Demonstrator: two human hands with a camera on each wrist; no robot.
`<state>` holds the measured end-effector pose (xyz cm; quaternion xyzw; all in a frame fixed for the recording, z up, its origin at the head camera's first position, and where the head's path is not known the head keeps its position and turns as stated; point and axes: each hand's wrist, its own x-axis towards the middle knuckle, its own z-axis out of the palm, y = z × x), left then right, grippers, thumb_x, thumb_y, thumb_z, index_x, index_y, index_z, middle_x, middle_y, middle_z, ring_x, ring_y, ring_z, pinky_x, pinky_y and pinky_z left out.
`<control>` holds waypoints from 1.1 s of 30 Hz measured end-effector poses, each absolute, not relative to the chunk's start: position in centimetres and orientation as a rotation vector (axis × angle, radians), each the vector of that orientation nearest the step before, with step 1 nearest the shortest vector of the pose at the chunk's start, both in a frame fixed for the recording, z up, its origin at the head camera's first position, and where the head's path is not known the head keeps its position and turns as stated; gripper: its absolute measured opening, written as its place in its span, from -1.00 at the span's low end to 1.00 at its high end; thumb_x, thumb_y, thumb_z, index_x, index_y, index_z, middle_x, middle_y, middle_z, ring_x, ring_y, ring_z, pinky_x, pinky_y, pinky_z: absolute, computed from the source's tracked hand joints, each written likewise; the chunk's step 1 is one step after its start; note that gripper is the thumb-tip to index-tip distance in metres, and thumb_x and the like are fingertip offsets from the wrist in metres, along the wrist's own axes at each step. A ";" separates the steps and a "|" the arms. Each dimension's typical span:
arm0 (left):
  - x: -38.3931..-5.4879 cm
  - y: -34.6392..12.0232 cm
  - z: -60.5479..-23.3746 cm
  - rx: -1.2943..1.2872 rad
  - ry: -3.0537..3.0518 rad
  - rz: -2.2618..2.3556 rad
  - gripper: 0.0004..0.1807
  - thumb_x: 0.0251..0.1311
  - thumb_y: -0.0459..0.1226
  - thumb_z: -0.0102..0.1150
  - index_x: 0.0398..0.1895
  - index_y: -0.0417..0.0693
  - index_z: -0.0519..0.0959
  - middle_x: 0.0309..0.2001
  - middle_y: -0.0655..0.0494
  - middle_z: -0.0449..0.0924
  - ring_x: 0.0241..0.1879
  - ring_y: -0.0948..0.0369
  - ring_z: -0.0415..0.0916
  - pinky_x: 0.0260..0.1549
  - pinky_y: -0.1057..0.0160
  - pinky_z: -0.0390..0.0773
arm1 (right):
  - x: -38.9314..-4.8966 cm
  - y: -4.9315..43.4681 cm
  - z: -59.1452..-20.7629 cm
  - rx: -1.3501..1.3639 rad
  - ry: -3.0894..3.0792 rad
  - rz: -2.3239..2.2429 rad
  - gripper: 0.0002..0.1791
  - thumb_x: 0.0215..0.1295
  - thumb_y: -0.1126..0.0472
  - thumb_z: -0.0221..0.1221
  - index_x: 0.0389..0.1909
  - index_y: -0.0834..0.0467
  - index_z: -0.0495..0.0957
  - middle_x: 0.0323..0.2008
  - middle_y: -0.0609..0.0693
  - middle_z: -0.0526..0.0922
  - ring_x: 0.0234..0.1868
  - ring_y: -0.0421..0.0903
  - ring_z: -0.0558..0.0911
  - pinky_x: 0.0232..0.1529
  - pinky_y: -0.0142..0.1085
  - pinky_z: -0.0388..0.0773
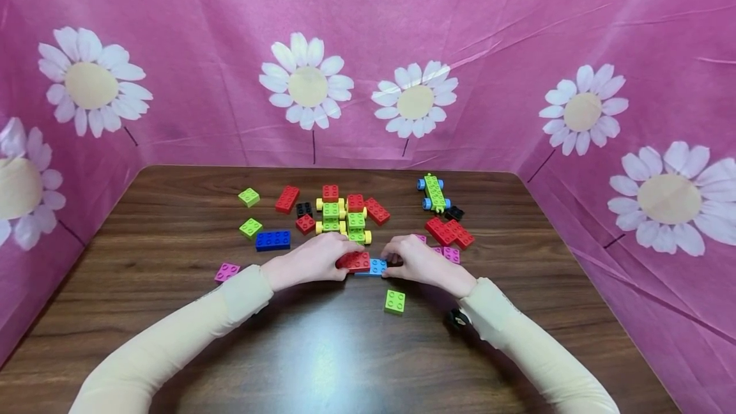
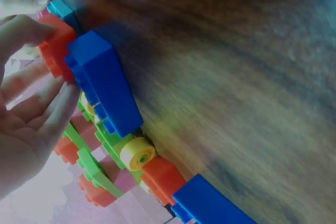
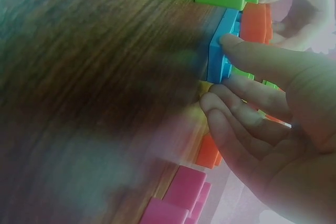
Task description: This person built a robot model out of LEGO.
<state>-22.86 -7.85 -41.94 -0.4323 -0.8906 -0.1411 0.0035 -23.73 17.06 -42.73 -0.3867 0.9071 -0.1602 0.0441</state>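
In the head view my left hand [image 1: 316,257] grips a red brick [image 1: 358,262] between thumb and fingers. That brick sits over the left part of a light blue brick [image 1: 377,267], whose right end shows. My right hand [image 1: 422,260] pinches this right end; in the right wrist view its thumb lies on the light blue brick [image 3: 223,45]. Beside my left hand in the left wrist view stands a dark blue brick [image 2: 107,85], which the head view hides. A lime green brick [image 1: 394,301] lies just in front of my right hand.
Behind the hands stand two lime vehicles [image 1: 331,212] with yellow wheels. A lime chassis [image 1: 434,193] with blue wheels stands back right. Red bricks [image 1: 449,232] and magenta bricks [image 1: 452,255] lie right; another dark blue brick [image 1: 273,240] and a magenta brick [image 1: 227,272] lie left.
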 end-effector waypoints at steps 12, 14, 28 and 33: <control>-22.9 -7.4 -41.8 -1.385 -2.808 -0.461 -0.58 0.05 -0.29 0.35 0.05 -0.11 0.68 -0.35 0.10 0.60 -0.47 0.33 0.24 -0.53 0.43 0.26 | -23.8 16.9 -42.6 -1.205 2.770 -0.485 -0.75 0.11 0.13 0.44 -0.24 0.18 0.71 -0.33 -0.01 0.70 -0.36 -0.24 0.57 -0.31 -0.48 0.53; -23.0 -7.2 -41.9 -1.391 -2.806 -0.467 -0.61 0.06 -0.29 0.34 0.02 -0.11 0.69 -0.39 0.11 0.56 -0.48 0.32 0.22 -0.53 0.42 0.23 | -23.8 16.9 -42.6 -1.220 2.774 -0.481 -0.75 0.11 0.13 0.44 -0.24 0.18 0.71 -0.33 -0.02 0.70 -0.37 -0.24 0.56 -0.32 -0.48 0.52; -23.0 -6.9 -41.9 -1.355 -2.812 -0.452 -0.61 0.08 -0.25 0.40 0.02 -0.12 0.70 -0.38 0.06 0.58 -0.49 0.32 0.30 -0.50 0.38 0.40 | -24.0 17.0 -42.8 -1.246 2.780 -0.488 -0.76 0.13 0.12 0.43 -0.25 0.18 0.71 -0.34 -0.02 0.69 -0.37 -0.26 0.56 -0.33 -0.49 0.51; -23.1 -6.8 -41.6 -1.338 -2.870 -0.472 -0.60 0.08 -0.25 0.41 0.03 -0.12 0.70 -0.31 0.01 0.65 -0.48 0.32 0.29 -0.52 0.39 0.34 | -24.1 17.0 -42.8 -1.230 2.775 -0.494 -0.75 0.12 0.13 0.44 -0.25 0.19 0.72 -0.33 0.00 0.71 -0.37 -0.24 0.58 -0.33 -0.49 0.53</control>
